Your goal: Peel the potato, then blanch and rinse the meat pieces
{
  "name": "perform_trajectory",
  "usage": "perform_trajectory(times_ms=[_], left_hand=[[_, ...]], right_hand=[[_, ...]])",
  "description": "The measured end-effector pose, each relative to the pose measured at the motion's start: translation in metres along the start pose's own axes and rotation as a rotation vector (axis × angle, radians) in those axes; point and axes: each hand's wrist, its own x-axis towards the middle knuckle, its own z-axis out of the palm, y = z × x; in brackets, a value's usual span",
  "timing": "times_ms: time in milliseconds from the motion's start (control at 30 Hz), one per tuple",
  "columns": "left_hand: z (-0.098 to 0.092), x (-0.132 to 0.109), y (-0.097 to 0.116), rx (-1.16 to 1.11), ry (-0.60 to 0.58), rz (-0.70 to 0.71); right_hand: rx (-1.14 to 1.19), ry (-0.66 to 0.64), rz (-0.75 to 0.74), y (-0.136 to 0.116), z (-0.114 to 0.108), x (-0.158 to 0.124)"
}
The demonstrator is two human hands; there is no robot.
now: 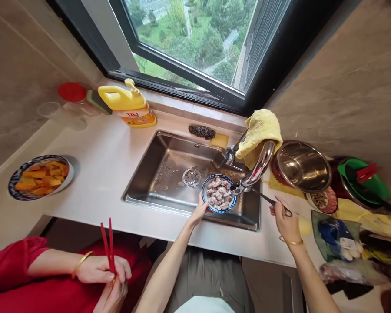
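My left hand (199,213) grips the near left rim of a blue-and-white bowl (219,211), held over the right part of the sink. Pale chunks of raw-looking meat (218,191) fill the bowl, and the faucet (259,167) spout ends right at it. To the right of the sink, my right hand (285,219) is closed around a dark-handled utensil (270,200), which points left toward the faucet. The utensil's working end is hard to make out, so I cannot tell its kind. The steel sink (143,174) has wet scraps around its drain.
At left, another person's hands (107,276) hold red chopsticks (110,243). A bowl of orange chunks (42,178) and a yellow detergent jug (130,108) stand on the counter. A yellow cloth (260,132) drapes the faucet. Right: a steel pot (303,167), green basin (365,182), bags (339,239).
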Motion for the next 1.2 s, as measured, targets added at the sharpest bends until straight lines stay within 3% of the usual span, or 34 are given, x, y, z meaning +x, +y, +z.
perform_trajectory(times_ms=[167, 367, 567, 933, 1200], left_hand=[[0.012, 0.005, -0.008, -0.041, -0.004, 0.014], [0.027, 0.004, -0.008, -0.028, -0.021, -0.014], [0.028, -0.014, -0.004, 0.024, -0.026, -0.073], [0.001, -0.032, 0.001, 0.025, -0.012, -0.025], [0.029, -0.014, -0.017, -0.013, 0.041, 0.04]], right_hand=[[0.126, 0.207, 0.157, 0.006, -0.038, -0.06], [0.464, 0.303, 0.281, 0.005, -0.038, -0.09], [0.551, 0.233, 0.332, -0.009, -0.013, -0.098], [0.563, 0.082, 0.242, -0.026, 0.01, -0.1], [0.459, 0.074, 0.205, -0.024, 0.006, -0.11]])
